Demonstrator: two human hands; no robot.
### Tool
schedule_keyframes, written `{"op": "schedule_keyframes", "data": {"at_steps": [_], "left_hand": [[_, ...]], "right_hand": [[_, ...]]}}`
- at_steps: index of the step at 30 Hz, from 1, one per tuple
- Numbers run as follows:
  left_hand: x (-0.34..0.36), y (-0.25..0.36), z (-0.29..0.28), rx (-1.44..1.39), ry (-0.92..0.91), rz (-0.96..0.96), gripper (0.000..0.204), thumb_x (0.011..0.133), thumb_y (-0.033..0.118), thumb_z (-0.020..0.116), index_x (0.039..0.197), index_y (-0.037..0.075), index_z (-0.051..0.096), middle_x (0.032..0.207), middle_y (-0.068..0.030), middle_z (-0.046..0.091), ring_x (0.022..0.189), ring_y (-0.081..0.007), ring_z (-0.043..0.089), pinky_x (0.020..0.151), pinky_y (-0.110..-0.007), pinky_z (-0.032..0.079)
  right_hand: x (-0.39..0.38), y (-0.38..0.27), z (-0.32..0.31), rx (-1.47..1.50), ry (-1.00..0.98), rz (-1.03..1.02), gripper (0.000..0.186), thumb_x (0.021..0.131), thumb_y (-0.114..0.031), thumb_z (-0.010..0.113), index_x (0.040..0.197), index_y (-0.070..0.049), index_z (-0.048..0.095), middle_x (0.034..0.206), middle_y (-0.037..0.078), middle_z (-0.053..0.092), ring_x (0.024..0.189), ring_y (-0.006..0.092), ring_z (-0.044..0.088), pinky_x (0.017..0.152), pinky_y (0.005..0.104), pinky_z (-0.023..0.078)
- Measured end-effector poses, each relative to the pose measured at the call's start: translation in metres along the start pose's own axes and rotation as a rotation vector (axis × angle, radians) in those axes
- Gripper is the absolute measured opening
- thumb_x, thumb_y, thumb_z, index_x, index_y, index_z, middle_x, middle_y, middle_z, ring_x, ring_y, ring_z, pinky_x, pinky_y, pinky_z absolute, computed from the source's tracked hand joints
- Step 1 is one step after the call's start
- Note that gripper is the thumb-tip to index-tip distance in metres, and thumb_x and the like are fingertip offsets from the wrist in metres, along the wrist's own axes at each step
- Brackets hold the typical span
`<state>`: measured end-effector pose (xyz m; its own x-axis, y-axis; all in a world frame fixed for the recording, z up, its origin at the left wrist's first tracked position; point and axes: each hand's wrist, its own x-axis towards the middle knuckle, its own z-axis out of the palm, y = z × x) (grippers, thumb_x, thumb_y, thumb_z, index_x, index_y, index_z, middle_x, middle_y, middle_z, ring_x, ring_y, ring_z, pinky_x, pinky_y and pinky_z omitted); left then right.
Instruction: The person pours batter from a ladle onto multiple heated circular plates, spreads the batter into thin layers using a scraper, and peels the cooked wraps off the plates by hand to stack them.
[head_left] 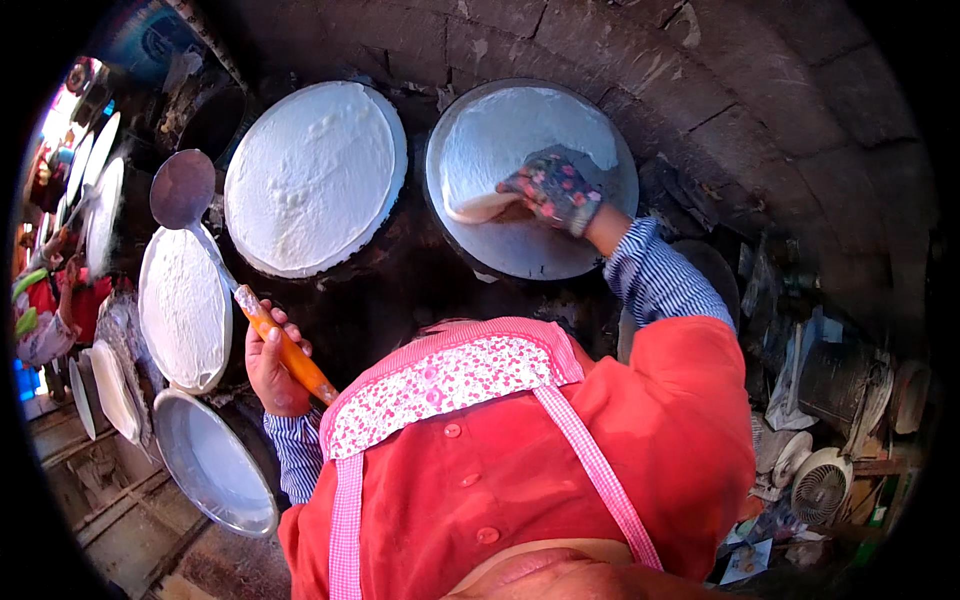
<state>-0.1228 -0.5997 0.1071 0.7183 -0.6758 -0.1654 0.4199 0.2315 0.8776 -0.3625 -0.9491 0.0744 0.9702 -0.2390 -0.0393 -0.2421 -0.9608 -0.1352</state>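
Observation:
My left hand [275, 368], bare, is closed around the orange handle of a ladle [184, 190]. The ladle's dark round bowl points up and away, above a batter-covered round plate [185, 310] at the left. In a dark flowered glove, my right hand [558, 193] grips a pale tan, round-edged spreader [487, 207], partly hidden by the fingers. It rests on the far right round griddle [545, 258]. White batter [490, 130] covers that griddle's upper and left part; its lower right is bare grey metal. Another griddle [315, 180], farther left, carries a full white layer.
A wide metal basin [215, 465] with pale liquid stands at the lower left. Dark brick wall [640, 60] curves behind the griddles. A small fan [822, 487] and clutter lie at the right. Another person's arm [66, 295] and several round trays show at the far left.

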Motion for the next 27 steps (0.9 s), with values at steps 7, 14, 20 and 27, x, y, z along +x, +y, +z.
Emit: {"op": "schedule_keyframes", "data": {"at_steps": [7, 14, 20, 27], "left_hand": [[-0.027, -0.006, 0.005, 0.015, 0.063, 0.044, 0.038, 0.084, 0.011, 0.052, 0.119, 0.003, 0.040, 0.095, -0.0043, 0.051, 0.073, -0.0108, 0.053, 0.056, -0.023, 0.046], [-0.041, -0.011, 0.013, 0.026, 0.070, 0.072, 0.038, 0.084, 0.011, 0.052, 0.119, 0.003, 0.040, 0.097, -0.0042, 0.052, 0.074, -0.0108, 0.053, 0.057, -0.023, 0.047], [-0.054, -0.024, 0.012, 0.003, 0.096, 0.051, 0.038, 0.084, 0.011, 0.052, 0.119, 0.003, 0.040, 0.097, -0.0041, 0.052, 0.074, -0.0108, 0.053, 0.057, -0.023, 0.047], [-0.048, -0.026, 0.022, 0.038, 0.058, 0.063, 0.036, 0.085, 0.010, 0.050, 0.119, 0.003, 0.040, 0.096, -0.0042, 0.052, 0.074, -0.0106, 0.053, 0.056, -0.023, 0.046]], "right_hand": [[0.037, 0.024, -0.005, 0.132, 0.268, 0.001, 0.026, 0.080, -0.019, 0.051, 0.104, -0.022, 0.059, 0.097, 0.004, 0.057, 0.091, 0.0243, 0.055, 0.081, 0.0366, 0.043], [0.037, 0.009, -0.004, 0.012, -0.073, -0.177, 0.024, 0.079, -0.015, 0.050, 0.100, -0.021, 0.061, 0.097, 0.005, 0.057, 0.094, 0.0240, 0.054, 0.081, 0.0358, 0.042], [-0.034, 0.042, -0.016, -0.052, -0.059, -0.360, 0.031, 0.074, -0.010, 0.052, 0.101, -0.023, 0.061, 0.096, 0.005, 0.058, 0.094, 0.0228, 0.055, 0.083, 0.0352, 0.043], [0.030, 0.010, -0.002, 0.019, -0.047, -0.413, 0.026, 0.071, -0.014, 0.057, 0.096, -0.021, 0.062, 0.101, 0.004, 0.056, 0.096, 0.0230, 0.052, 0.082, 0.0323, 0.042]]}}
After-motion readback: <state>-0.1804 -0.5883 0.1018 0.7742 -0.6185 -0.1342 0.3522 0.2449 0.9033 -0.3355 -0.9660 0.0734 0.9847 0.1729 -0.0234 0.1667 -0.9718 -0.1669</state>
